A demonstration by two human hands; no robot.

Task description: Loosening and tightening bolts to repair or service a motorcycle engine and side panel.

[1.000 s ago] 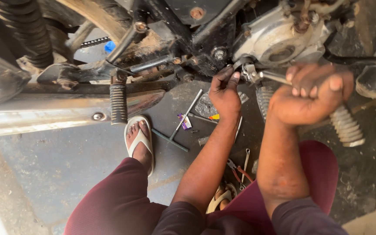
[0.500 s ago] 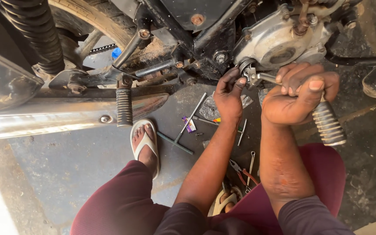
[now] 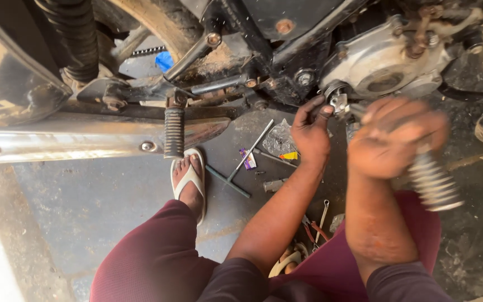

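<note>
The right hand (image 3: 395, 140) has swung down off the lever, now blurred mid-motion.

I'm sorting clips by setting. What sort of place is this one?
Probably an informal motorcycle repair spot, at ground level. A motorcycle's silver engine casing and long chrome exhaust pipe fill the view, and metal hand tools lie scattered on the stained grey concrete floor.
</note>
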